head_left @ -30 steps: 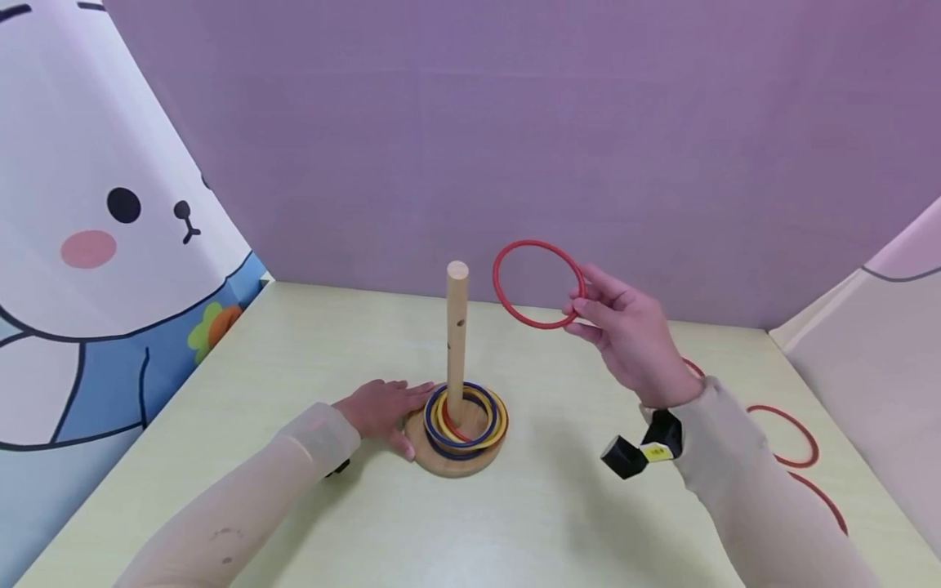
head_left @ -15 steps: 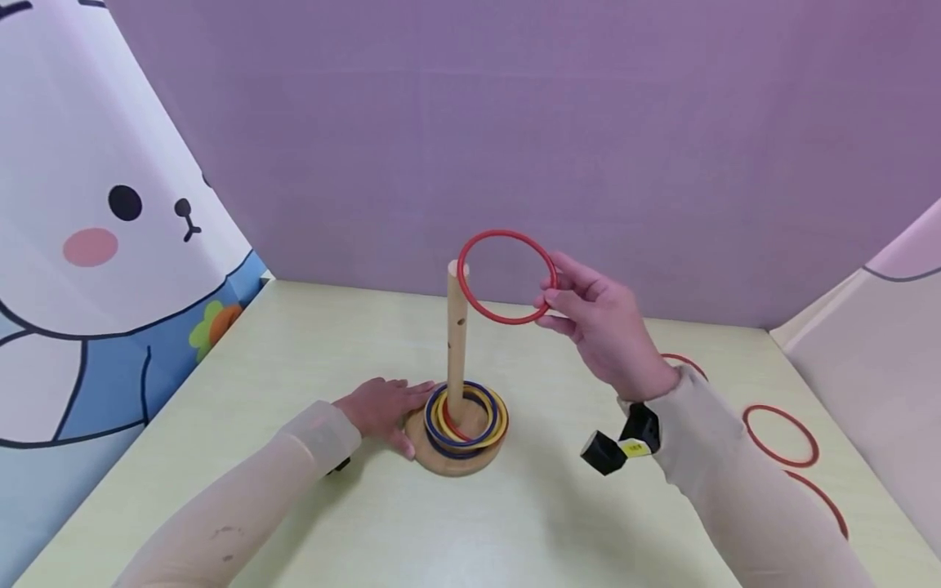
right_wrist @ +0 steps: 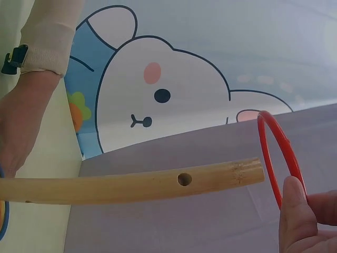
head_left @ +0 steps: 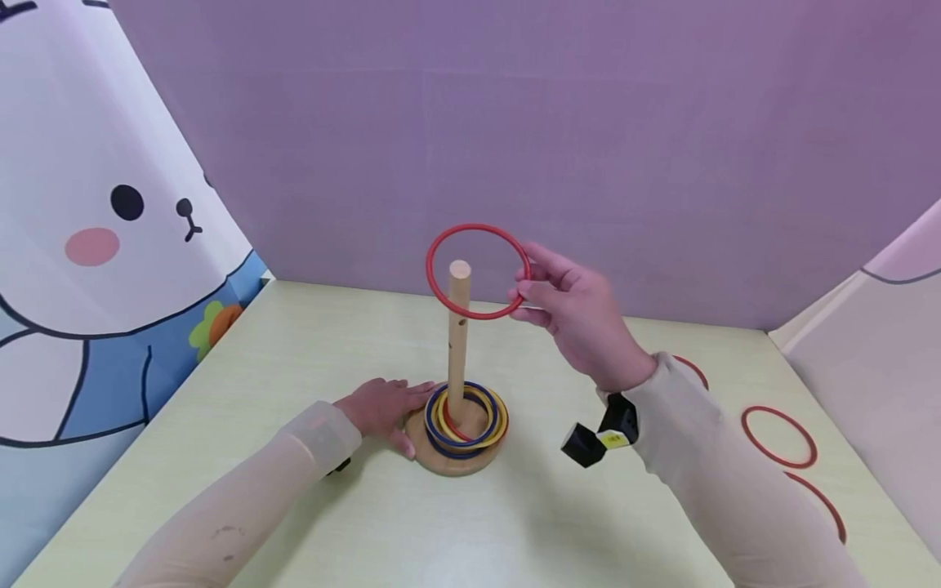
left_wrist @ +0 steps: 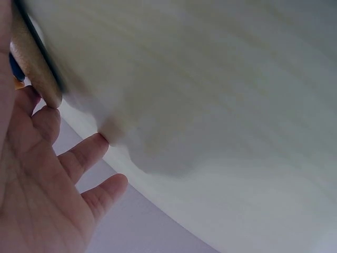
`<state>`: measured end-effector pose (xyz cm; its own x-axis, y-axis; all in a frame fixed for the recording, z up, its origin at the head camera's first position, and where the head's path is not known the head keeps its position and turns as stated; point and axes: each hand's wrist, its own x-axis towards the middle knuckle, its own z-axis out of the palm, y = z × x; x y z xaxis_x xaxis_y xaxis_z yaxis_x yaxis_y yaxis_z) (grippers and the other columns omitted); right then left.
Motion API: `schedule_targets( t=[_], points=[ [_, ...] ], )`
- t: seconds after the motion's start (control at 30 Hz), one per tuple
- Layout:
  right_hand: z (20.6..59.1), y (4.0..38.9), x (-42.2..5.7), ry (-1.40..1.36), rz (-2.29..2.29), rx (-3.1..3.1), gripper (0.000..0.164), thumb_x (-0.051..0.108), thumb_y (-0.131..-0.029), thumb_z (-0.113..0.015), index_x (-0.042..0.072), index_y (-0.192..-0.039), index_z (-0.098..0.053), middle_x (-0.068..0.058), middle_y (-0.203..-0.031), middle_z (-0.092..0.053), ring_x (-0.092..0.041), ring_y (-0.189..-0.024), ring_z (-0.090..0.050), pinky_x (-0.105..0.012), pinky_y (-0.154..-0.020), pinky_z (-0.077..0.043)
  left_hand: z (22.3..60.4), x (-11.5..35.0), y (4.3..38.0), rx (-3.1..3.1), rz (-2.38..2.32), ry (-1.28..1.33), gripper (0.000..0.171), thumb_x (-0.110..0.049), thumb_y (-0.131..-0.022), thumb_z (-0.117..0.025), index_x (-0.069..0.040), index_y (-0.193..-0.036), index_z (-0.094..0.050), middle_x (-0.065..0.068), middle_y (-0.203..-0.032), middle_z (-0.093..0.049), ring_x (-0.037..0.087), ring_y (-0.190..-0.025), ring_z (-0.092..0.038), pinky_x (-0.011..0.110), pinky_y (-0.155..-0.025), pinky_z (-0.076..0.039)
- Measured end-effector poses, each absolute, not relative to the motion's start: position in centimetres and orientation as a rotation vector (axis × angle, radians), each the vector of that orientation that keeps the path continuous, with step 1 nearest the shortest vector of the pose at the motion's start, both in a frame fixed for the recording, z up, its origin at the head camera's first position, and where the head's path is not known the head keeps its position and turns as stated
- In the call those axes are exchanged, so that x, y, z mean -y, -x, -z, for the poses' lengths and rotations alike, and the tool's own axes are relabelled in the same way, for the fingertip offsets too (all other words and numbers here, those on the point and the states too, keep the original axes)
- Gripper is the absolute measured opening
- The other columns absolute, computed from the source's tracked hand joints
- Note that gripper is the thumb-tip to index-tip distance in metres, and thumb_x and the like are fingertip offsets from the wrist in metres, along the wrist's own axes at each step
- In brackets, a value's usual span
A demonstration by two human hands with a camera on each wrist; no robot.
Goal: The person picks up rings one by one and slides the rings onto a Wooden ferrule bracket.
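In the head view my right hand [head_left: 577, 314] pinches a red ring [head_left: 429, 263] between thumb and fingers. The wooden peg [head_left: 457, 359] stands upright, its top end showing inside the ring's outline. From the right wrist, the ring [right_wrist: 287, 145] is tilted just beyond the tip of the peg [right_wrist: 131, 190]. Blue, yellow and red rings [head_left: 503, 415] lie stacked around the foot of the peg on its round wooden base [head_left: 456, 469]. My left hand [head_left: 381, 408] rests at the base's left side, fingers spread; in the left wrist view its fingers [left_wrist: 79, 158] lie at the base's edge.
On the right of the pale table [head_left: 294, 343] lie more red rings: one [head_left: 814, 445] whole in view, another [head_left: 834, 518] partly behind my right sleeve, and a third [head_left: 694, 367] beyond my forearm. A purple cloth wall [head_left: 515, 122] closes the back.
My right hand has carried the red ring leftward and slightly up, from beside the peg to its top. The left hand has stayed in place at the base.
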<state>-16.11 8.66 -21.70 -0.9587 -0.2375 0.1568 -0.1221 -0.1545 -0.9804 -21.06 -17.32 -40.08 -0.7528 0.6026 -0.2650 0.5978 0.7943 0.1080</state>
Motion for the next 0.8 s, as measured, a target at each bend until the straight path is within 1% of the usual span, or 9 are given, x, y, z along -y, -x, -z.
schedule_targets(
  t=[0.3,0.47,0.8],
  points=[
    [21.64,16.44,-7.87,0.410,2.284,-1.965,0.053,-0.005,-0.096,-0.048,0.005,-0.147,-0.036,-0.009,-0.102,-0.053,-0.014,-0.086,-0.063,-0.022,-0.076,-0.055,40.29,17.37,21.23,-2.695,0.006,-0.917,0.100,-0.059,-0.069,-0.075,-0.016,-0.150,-0.034,0.001,-0.154,-0.031,0.040,-0.130,-0.041,0.057,-0.102,-0.036],
    [21.73,16.49,-7.69,0.384,2.278,-1.943,0.053,-0.005,-0.097,-0.048,0.005,-0.147,-0.036,-0.008,-0.102,-0.054,-0.013,-0.086,-0.062,-0.023,-0.076,-0.055,40.44,17.10,21.37,-2.700,0.040,-0.919,0.101,-0.061,-0.069,-0.075,-0.017,-0.150,-0.033,0.000,-0.155,-0.030,0.039,-0.131,-0.041,0.055,-0.103,-0.035],
    [22.21,16.96,-8.12,0.390,2.164,-1.912,0.050,-0.006,-0.097,-0.046,0.000,-0.146,-0.036,-0.006,-0.096,-0.057,-0.011,-0.080,-0.062,-0.024,-0.075,-0.055,40.15,16.90,21.26,-2.701,0.046,-0.876,0.099,-0.059,-0.069,-0.076,-0.017,-0.150,-0.035,-0.001,-0.155,-0.030,0.039,-0.131,-0.041,0.055,-0.103,-0.035]
  ],
)
